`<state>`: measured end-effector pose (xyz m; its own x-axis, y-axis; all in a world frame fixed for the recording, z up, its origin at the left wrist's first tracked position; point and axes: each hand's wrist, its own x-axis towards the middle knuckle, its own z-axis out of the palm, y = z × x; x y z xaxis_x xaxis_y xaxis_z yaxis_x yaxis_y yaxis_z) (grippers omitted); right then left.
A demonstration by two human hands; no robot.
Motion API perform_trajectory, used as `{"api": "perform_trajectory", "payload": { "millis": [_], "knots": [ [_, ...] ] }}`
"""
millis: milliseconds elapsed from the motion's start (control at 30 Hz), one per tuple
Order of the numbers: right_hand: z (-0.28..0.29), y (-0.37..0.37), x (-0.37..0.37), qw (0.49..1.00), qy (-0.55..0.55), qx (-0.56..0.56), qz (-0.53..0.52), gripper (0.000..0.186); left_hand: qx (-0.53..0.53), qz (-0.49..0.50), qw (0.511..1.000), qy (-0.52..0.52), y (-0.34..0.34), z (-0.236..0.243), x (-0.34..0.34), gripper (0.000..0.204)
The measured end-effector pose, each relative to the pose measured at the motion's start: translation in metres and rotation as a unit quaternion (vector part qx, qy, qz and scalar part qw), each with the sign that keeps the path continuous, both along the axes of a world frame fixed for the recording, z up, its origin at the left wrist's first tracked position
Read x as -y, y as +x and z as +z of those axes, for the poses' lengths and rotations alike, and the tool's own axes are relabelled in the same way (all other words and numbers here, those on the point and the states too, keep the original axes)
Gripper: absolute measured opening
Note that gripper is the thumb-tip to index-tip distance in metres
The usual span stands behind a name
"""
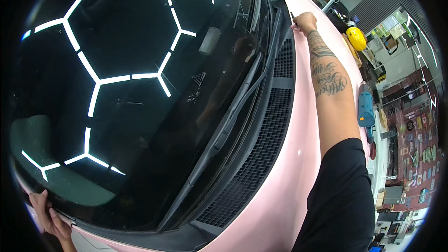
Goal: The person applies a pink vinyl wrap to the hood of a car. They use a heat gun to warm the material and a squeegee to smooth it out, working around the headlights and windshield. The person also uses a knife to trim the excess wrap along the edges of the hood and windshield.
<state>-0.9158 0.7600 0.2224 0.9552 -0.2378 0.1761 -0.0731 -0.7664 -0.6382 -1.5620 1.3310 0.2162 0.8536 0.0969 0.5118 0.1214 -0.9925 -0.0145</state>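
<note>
I lean over a pink car with a dark windshield (135, 107). My right hand (305, 22) is closed at the far edge of the pink hood (284, 168), beside the black cowl. A small dark tip (293, 16) sticks out of its fingers; the rest of that thing is hidden in the grip. My left hand (52, 217) rests at the pink frame by the windshield's lower left corner, its fingers stretched out and apart. Nothing shows in it.
A black wiper (212, 147) and a meshed cowl grille (261, 151) run between glass and hood. A teal heat gun (366, 107) lies beyond my right forearm. Past it are a rounded yellow object (356, 38) and a brownish-red wall (417, 144) with many small plates.
</note>
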Motion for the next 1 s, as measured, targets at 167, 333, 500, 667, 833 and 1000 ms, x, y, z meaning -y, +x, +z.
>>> {"api": "perform_trajectory", "payload": {
  "millis": [167,333,500,667,833,1000],
  "knots": [
    [0.006,0.001,-0.011,1.0,0.004,-0.03,0.007,0.013,0.036,-0.036,0.998,-0.024,0.012,0.004,0.021,0.036],
    [0.01,-0.011,-0.019,0.999,-0.003,-0.037,0.017,0.01,0.001,-0.049,0.997,-0.054,0.01,0.007,0.018,0.036],
    [0.007,-0.01,-0.012,0.999,-0.016,-0.048,0.012,0.01,0.006,-0.081,0.996,-0.043,0.012,0.002,0.012,0.037],
    [0.007,-0.022,-0.011,0.998,-0.035,-0.051,0.021,0.008,0.013,-0.095,0.995,-0.036,0.011,0.003,0.011,0.035],
    [0.007,-0.037,-0.015,0.998,-0.036,-0.043,0.035,0.01,0.043,-0.104,0.991,-0.065,0.018,0.002,0.018,0.033],
    [0.006,-0.05,-0.016,0.999,-0.016,-0.04,0.025,0.01,0.047,-0.105,0.991,-0.065,0.02,0.002,0.018,0.032]
  ]
}}
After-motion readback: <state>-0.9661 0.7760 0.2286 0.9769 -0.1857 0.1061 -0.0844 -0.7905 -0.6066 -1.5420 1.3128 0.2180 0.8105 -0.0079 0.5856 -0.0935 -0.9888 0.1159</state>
